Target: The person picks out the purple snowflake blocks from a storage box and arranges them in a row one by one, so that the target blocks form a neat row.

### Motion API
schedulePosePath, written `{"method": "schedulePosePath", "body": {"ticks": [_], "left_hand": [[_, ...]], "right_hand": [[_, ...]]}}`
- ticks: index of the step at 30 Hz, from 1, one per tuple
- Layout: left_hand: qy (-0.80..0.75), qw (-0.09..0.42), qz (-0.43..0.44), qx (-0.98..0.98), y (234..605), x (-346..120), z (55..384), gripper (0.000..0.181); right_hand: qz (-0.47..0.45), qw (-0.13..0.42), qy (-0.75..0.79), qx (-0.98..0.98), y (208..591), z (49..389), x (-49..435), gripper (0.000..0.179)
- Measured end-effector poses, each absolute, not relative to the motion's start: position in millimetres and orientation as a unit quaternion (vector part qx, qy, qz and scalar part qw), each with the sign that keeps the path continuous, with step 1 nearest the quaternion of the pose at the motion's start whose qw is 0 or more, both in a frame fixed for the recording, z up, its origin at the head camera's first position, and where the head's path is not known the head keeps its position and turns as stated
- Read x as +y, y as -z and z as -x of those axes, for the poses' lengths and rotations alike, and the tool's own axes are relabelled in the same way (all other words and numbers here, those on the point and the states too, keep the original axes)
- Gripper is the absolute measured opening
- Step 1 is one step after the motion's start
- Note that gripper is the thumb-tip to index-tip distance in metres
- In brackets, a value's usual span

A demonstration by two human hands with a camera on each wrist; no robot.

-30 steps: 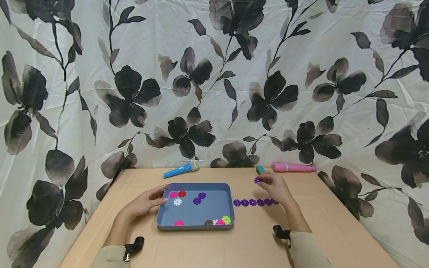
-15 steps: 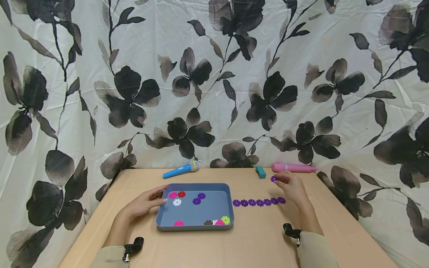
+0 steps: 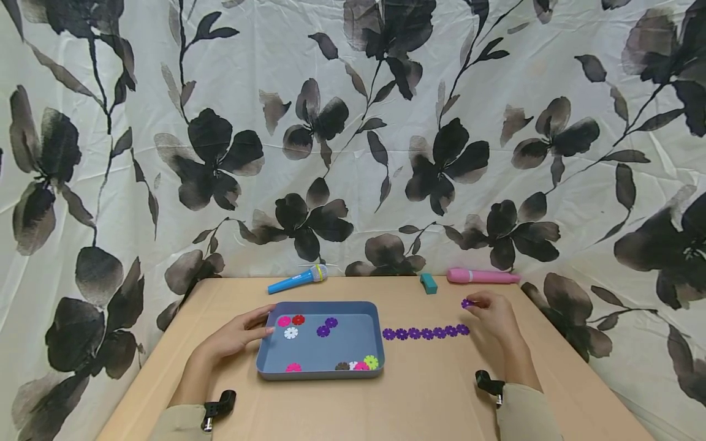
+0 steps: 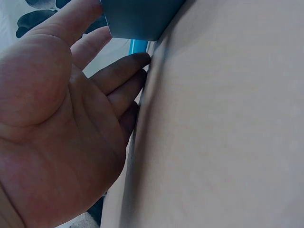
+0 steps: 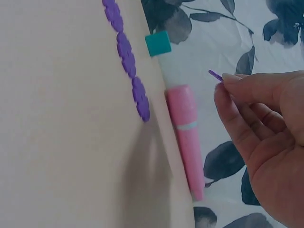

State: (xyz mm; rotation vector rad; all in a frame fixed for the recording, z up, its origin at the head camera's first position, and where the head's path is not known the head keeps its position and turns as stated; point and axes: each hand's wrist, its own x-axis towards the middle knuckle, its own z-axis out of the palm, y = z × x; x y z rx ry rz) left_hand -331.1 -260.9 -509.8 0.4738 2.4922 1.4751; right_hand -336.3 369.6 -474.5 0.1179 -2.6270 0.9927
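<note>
The right hand (image 3: 494, 313) pinches one purple flower (image 3: 466, 303) between thumb and finger — the flower sticks out at the fingertips, raised, to the right of the tray (image 3: 314, 351). A row of purple flowers (image 3: 427, 334) stretches from just beside the tray's right edge. The left hand (image 3: 234, 337), with extended fingers, touches the tray's left side. Behind the tray lies a blue microphone (image 3: 295, 281).

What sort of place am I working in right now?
Probably an indoor tabletop craft or play area, perhaps staged for recording: a light wood-toned table, a floral-print cloth hung behind it, and a gray-blue tray holding small colored flower pieces.
</note>
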Motion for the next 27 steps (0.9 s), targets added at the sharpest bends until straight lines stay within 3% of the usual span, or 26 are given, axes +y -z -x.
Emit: {"method": "schedulePosePath", "body": {"ticks": [11, 27], "left_hand": [[-0.504, 0.106, -0.162, 0.842, 509.4, -260.2, 331.1, 0.071], [-0.509, 0.105, -0.167, 0.838, 510.2, -259.3, 330.9, 0.069]], "right_hand": [[-0.019, 0.064, -0.356, -0.932, 481.4, 325.6, 393.7, 0.029], [0.026, -0.003, -0.404, -0.914, 502.5, 328.7, 407.5, 0.022]]}}
